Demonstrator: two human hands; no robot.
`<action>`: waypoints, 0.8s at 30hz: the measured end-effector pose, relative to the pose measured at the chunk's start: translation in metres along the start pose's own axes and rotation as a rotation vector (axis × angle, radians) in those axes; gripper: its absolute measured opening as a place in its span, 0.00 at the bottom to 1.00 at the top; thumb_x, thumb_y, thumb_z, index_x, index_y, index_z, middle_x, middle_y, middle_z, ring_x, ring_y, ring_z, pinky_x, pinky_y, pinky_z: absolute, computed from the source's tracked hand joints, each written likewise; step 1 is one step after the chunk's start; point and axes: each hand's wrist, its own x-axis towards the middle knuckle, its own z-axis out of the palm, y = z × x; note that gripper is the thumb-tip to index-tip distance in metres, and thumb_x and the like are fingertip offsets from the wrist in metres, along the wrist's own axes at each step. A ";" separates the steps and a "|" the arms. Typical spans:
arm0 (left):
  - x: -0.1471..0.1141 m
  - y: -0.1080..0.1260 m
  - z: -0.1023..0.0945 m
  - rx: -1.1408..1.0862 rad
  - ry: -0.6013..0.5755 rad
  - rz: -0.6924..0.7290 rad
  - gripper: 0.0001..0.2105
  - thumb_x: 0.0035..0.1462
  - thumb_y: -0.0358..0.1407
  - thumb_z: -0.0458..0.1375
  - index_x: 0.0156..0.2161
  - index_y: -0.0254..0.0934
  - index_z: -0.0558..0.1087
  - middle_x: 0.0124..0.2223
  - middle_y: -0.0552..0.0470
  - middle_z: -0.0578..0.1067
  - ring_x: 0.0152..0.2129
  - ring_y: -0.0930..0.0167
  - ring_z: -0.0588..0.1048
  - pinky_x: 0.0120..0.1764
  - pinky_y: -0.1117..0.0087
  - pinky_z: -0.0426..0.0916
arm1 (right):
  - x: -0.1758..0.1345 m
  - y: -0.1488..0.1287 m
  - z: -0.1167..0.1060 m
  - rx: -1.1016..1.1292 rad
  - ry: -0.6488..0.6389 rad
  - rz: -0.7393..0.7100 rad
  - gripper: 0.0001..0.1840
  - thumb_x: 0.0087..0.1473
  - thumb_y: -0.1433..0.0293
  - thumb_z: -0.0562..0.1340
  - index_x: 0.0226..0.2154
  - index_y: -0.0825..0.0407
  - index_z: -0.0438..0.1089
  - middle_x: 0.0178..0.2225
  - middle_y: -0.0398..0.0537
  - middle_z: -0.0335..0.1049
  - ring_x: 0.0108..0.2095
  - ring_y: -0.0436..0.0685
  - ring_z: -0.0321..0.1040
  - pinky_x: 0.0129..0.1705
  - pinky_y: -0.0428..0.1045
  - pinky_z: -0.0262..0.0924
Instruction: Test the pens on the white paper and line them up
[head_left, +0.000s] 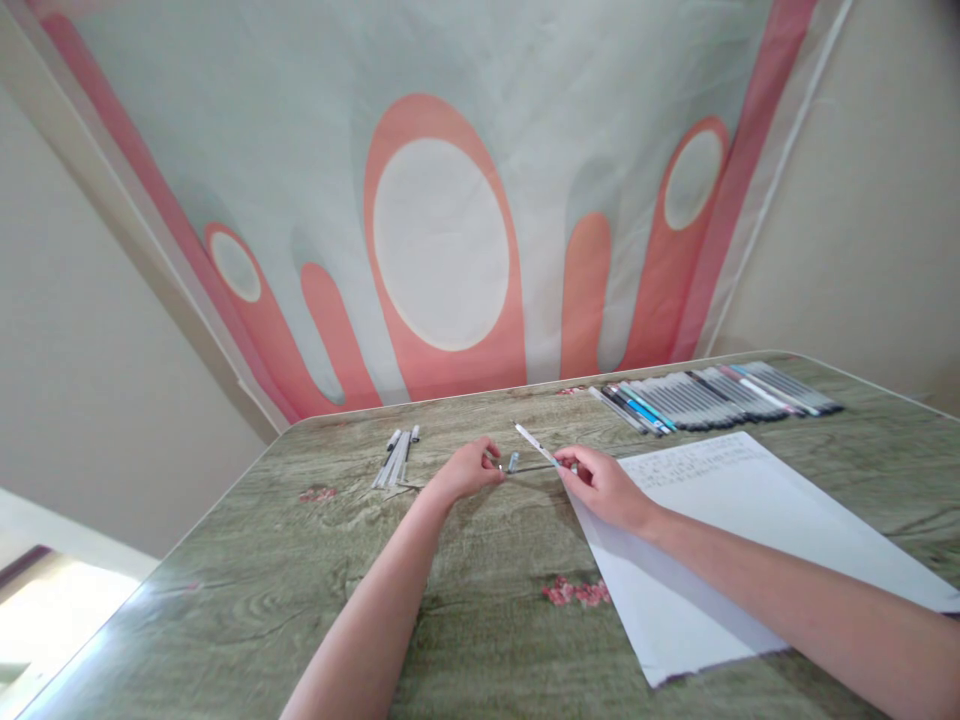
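Note:
My right hand (600,485) is closed around one end of a slim white pen (534,441), which points away to the upper left. My left hand (472,470) is low over the table, its thumb and fingers curled together. A tiny light-coloured bit shows at those fingertips, too small to name. Between the two hands lies a small clear pen cap (514,461), just right of the left fingertips. Under my right hand and forearm is a white sheet of paper (720,560) with rows of handwriting near its top.
To the left, a small bunch of pens and caps (394,460) lies on the wood-patterned table (300,600). A long row of pens (705,398) lies side by side at the back right. A patterned cloth (442,240) hangs behind the table's far edge.

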 end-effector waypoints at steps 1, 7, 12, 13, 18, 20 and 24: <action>0.000 0.001 0.001 0.021 0.014 -0.001 0.14 0.41 0.36 0.58 0.36 0.34 0.69 0.26 0.55 0.72 0.23 0.73 0.69 0.25 0.76 0.58 | 0.000 0.000 0.000 0.000 0.002 -0.001 0.12 0.51 0.67 0.54 0.37 0.53 0.67 0.28 0.44 0.67 0.22 0.48 0.58 0.26 0.45 0.53; 0.003 0.004 0.005 0.119 0.040 -0.009 0.07 0.44 0.35 0.55 0.27 0.33 0.72 0.26 0.52 0.73 0.25 0.73 0.69 0.27 0.75 0.58 | 0.000 -0.001 0.000 -0.005 -0.003 0.006 0.12 0.51 0.67 0.54 0.37 0.53 0.67 0.28 0.44 0.67 0.22 0.48 0.58 0.26 0.45 0.53; 0.003 0.004 0.006 0.117 0.063 -0.020 0.09 0.42 0.36 0.57 0.30 0.34 0.72 0.27 0.52 0.73 0.24 0.73 0.69 0.26 0.75 0.58 | 0.001 0.000 0.000 -0.008 -0.008 0.007 0.12 0.51 0.66 0.54 0.37 0.53 0.68 0.27 0.44 0.68 0.23 0.49 0.59 0.27 0.45 0.54; 0.002 0.004 0.006 0.113 0.065 -0.005 0.09 0.41 0.36 0.57 0.31 0.34 0.72 0.27 0.53 0.73 0.25 0.73 0.69 0.26 0.75 0.58 | 0.001 0.000 0.000 -0.009 -0.007 0.005 0.12 0.51 0.66 0.54 0.37 0.53 0.68 0.27 0.44 0.68 0.23 0.49 0.59 0.27 0.45 0.54; 0.002 0.004 0.007 0.102 0.045 0.055 0.09 0.43 0.36 0.55 0.30 0.34 0.72 0.28 0.52 0.74 0.25 0.73 0.69 0.27 0.75 0.59 | 0.001 0.000 0.000 -0.019 -0.005 -0.002 0.12 0.51 0.67 0.54 0.37 0.53 0.68 0.28 0.44 0.68 0.24 0.49 0.60 0.27 0.45 0.54; 0.003 0.003 0.007 0.103 0.040 0.060 0.09 0.44 0.36 0.54 0.29 0.34 0.73 0.28 0.51 0.74 0.25 0.72 0.69 0.28 0.74 0.59 | 0.001 0.001 0.001 -0.024 -0.009 -0.005 0.12 0.51 0.68 0.54 0.37 0.53 0.68 0.29 0.44 0.68 0.24 0.49 0.60 0.27 0.45 0.54; 0.005 0.000 0.005 0.087 0.021 0.071 0.11 0.46 0.38 0.53 0.30 0.33 0.73 0.28 0.51 0.75 0.26 0.72 0.70 0.29 0.74 0.60 | 0.001 0.003 0.001 -0.047 -0.018 -0.023 0.11 0.51 0.69 0.54 0.37 0.52 0.69 0.30 0.45 0.69 0.27 0.50 0.62 0.29 0.45 0.55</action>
